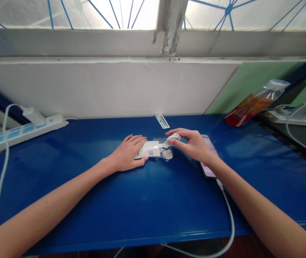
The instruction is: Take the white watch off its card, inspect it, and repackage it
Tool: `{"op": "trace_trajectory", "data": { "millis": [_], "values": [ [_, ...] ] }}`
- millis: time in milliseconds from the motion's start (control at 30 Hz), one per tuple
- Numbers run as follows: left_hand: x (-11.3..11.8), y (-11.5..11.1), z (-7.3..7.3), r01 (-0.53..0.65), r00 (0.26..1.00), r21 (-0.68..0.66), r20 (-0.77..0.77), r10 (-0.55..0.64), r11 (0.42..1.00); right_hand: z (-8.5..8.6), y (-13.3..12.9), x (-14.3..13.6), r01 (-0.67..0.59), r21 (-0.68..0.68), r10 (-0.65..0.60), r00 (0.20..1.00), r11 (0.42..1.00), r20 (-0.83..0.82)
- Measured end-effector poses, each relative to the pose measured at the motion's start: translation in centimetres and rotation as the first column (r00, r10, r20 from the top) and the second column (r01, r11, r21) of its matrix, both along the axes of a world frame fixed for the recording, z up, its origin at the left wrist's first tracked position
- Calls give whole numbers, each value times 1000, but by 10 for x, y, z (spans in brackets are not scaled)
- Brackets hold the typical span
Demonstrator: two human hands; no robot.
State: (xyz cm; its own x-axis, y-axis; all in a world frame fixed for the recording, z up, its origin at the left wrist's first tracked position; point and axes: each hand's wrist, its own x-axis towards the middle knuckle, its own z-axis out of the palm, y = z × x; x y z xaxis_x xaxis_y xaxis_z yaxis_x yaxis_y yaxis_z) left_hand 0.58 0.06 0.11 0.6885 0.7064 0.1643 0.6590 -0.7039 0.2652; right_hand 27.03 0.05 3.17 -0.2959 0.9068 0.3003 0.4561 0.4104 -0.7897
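On the blue tabletop lies a white card-like packet (153, 147) with a small printed square code and a clear plastic part at its right end. My left hand (130, 152) rests flat over the packet's left side, fingers stretched out and pressing it down. Between the thumb and fingers of my right hand (192, 145) is a crumpled white tissue-like piece (173, 139), just above the packet's right end. A small round whitish piece (168, 154) sits in the clear plastic below it. Whether the tissue-like piece is joined to the packet, I cannot tell.
A phone (209, 157) lies partly under my right forearm, with a white cable (229, 208) running off the front edge. At the back are a small printed card (162, 121) and a leaning bottle (255, 104). Power strips (29, 130) stand left and right.
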Motion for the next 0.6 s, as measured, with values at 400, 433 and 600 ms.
{"op": "trace_trajectory", "data": {
  "millis": [400,433,600],
  "values": [
    [4,-5,0,-21,999,-14,-50,20,1000,11,-12,-24,-304,-517,-277,577,800,-768],
    [5,-5,1,-24,998,-22,-51,22,999,13,-13,-23,-325,-515,-277,560,793,-780],
    [5,-5,5,-22,999,-72,-49,19,997,17,-16,-21,-396,-514,-295,494,761,-818]
  ]
}}
